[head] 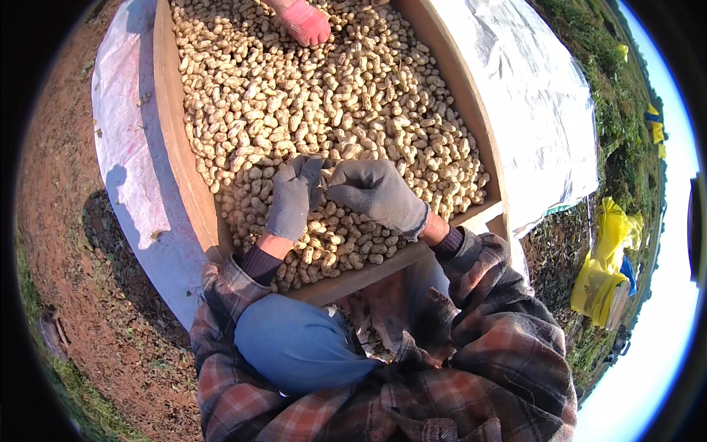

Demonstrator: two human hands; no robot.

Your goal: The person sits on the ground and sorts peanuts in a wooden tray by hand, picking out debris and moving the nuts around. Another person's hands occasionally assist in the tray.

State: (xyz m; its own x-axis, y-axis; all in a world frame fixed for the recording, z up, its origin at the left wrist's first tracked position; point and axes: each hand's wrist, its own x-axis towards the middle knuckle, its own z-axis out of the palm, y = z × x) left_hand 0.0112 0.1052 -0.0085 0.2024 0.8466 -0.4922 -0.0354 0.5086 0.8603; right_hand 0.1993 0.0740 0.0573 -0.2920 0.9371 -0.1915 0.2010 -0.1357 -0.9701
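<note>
Unshelled peanuts (298, 110) fill a wooden-sided tray (475, 105) in front of me. My left hand (293, 193), in a grey knit glove, is over the near part of the peanuts, its fingertips pinched together. Close beside it on the right, my right hand (378, 193) wears a matching glove, with thumb and forefinger brought together. Between the fingertips of both hands is a small pale piece (325, 179), seemingly a peanut or a bit of shell; the fingers partly cover it.
Another person's hand in a red glove (306, 23) reaches into the peanuts at the far side. White sheeting (525, 83) lies on both sides of the tray. Yellow plastic bags (599, 271) stand at the right, near grass. Reddish soil (110, 331) with dry leaves lies at the left.
</note>
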